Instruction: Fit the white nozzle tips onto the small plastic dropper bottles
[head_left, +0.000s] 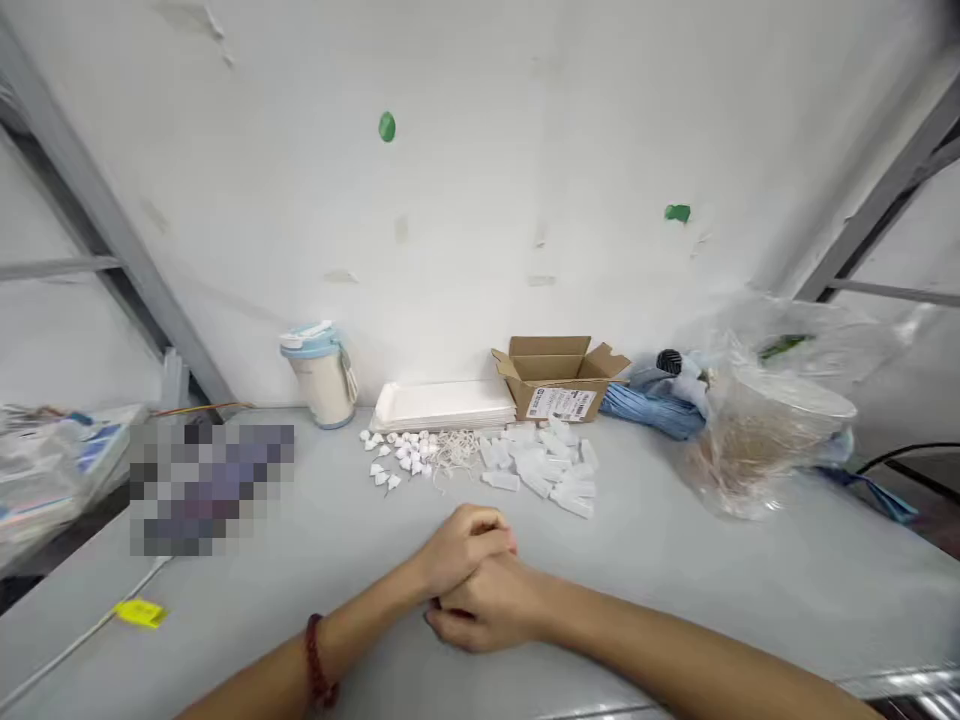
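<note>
My left hand (463, 548) and my right hand (495, 603) are clasped together over the grey table (337, 560). The left fingers fold over the top of the right hand, and both hands look closed with no object showing in them. A dark red bead bracelet (318, 660) circles my left wrist. Beyond the hands lies a loose pile of small translucent plastic bottles (536, 458). Left of these are thin white curled pieces (456, 450) and several small white caps (411, 452), some with pointed tips.
Behind the small parts sit stacked white trays (450, 402) and an open cardboard box (562, 385). A cream and blue jug (321, 375) stands at the back left. Blue cloth (652, 405) and a clear plastic bag (757, 440) lie right. A cable with a yellow tag (140, 612) runs left.
</note>
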